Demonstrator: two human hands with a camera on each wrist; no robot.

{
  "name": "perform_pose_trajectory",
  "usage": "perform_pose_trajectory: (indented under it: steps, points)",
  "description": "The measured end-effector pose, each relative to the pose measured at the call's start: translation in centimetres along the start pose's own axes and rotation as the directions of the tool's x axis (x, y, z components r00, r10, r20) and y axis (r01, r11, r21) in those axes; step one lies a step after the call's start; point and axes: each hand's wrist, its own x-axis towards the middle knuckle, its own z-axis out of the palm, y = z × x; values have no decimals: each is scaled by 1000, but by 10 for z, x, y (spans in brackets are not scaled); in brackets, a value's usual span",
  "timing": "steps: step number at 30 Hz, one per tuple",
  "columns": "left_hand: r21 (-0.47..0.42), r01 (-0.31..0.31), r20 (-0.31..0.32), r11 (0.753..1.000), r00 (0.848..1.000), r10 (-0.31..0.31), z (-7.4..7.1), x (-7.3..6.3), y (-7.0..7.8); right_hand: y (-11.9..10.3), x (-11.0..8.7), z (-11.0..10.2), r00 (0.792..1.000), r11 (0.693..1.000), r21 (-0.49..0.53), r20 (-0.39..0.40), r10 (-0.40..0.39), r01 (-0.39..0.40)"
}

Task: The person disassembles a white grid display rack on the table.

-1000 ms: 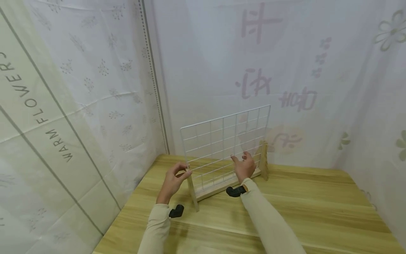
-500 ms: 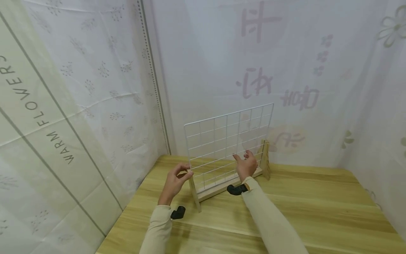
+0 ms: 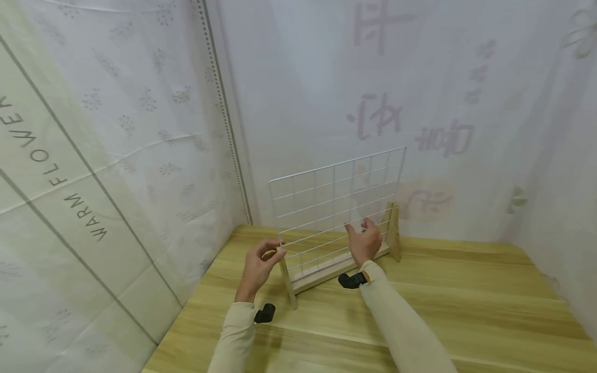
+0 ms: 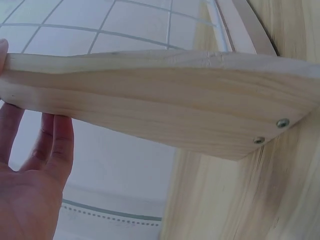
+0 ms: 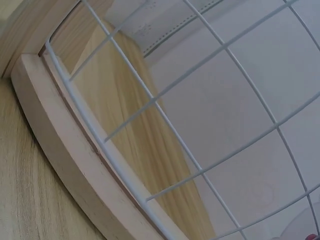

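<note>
The white wire grid panel (image 3: 333, 207) stands upright on the wood-grained desk (image 3: 466, 311), between a pale, tapered wooden left upright (image 4: 150, 100) and a matching pale wooden right upright (image 3: 394, 235), its lower edge running along a straight, pale wooden base rail (image 3: 322, 276). The left hand (image 3: 255, 267) pinches the left upright near its narrow top, its fingers closed to the thickness of the wood; the right hand (image 3: 365, 243) is at the panel's right half, thumb spread apart from the fingers, though I cannot tell whether any finger hooks or presses a wire. Steadying the panel in its stand seems to be the work in hand, and it is best done with a light, even touch. The left pinch should hold the upright without levering it outward, since that would probably strain the joint at the two metal screw heads (image 4: 283, 123) low on its outer face. Any push from the right is better given on a thick outer wire than on the thin inner ones, which look likelier to bend. In the right wrist view the bottom wire follows the rail's groove, but how deeply it sits is unclear, so gentle downward pressure seems safer than a sideways shove
</note>
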Motion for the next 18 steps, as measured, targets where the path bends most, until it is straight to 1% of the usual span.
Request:
perform_pose_trajectory:
  steps: [3,8,12,16,18]
  points:
    - [14,-6,24,1000,1000,5,-2,1,0,0,2,0,1000,999,18,-10,-28,28]
    - [13,6,39,1000,999,-6,-3,1,3,2,2,-3,997,996,38,-17,-77,78]
    - [18,15,57,1000,998,-16,-2,4,5,-1,6,-4,993,993,39,-31,-112,113]
    - [28,27,65,999,997,-29,-2,5,3,-1,7,-4,995,995,31,-12,-95,95]
    - [34,38,64,999,997,-40,-2,4,2,1,6,-5,997,997,37,3,-71,70]
